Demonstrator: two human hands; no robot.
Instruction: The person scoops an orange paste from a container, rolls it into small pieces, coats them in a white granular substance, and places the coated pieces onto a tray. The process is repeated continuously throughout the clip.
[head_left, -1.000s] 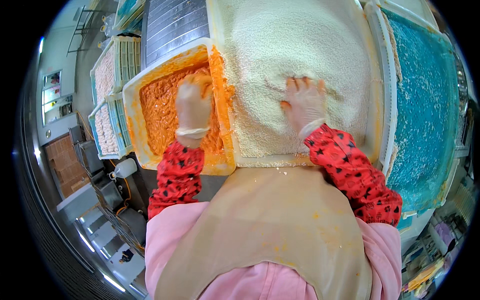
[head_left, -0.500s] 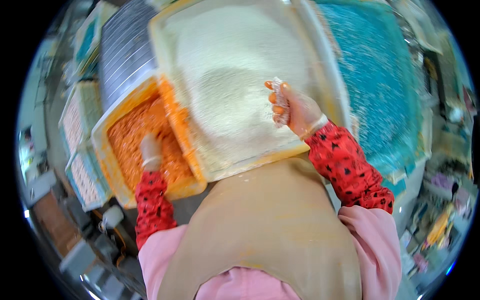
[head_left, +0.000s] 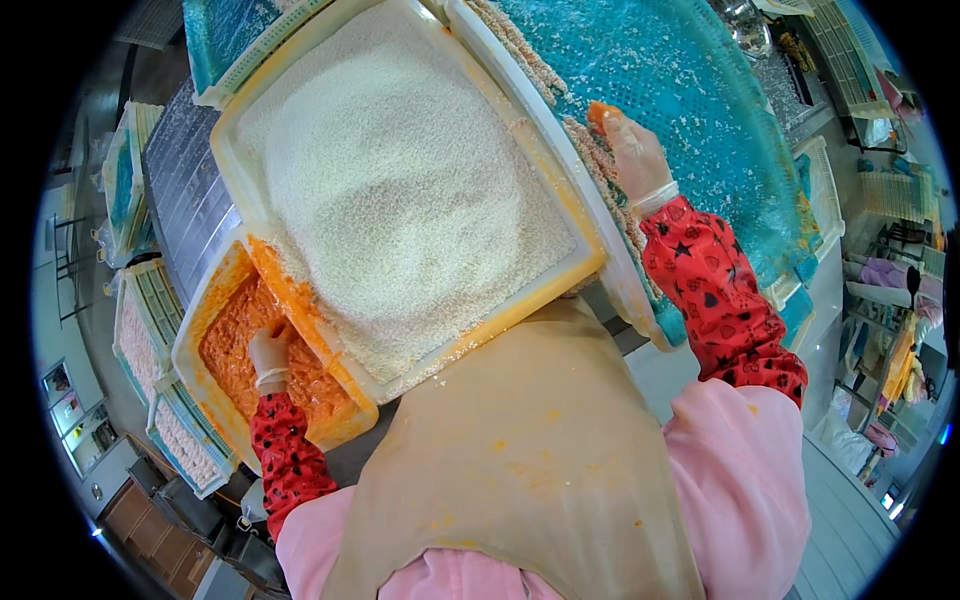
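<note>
My left hand [head_left: 270, 355], gloved, is curled in the orange wet mixture [head_left: 318, 385] inside a stained white tub; what its fingers hold is hidden. My right hand [head_left: 635, 160], gloved with orange-smeared fingertips, reaches over the right edge to the blue perforated tray [head_left: 700, 110], beside a row of coarse-coated pieces [head_left: 522, 48]. Its fingers are bent and close together; I cannot make out what is in them. Between my hands sits a wide tray of white granular crumbs [head_left: 395, 190], with orange smears along its left corner and rim.
A grey ribbed metal surface [head_left: 185, 175] lies left of the crumb tray. Stacked trays of pale pieces [head_left: 140, 340] stand at the far left, and another blue tray [head_left: 225, 35] is behind. Racks and pale bundles [head_left: 880, 270] line the far right.
The view has turned rightward. My right hand has moved from the crumbs, lifting a white-coated piece, over to the blue tray's row. My left hand stays in the orange mixture.
</note>
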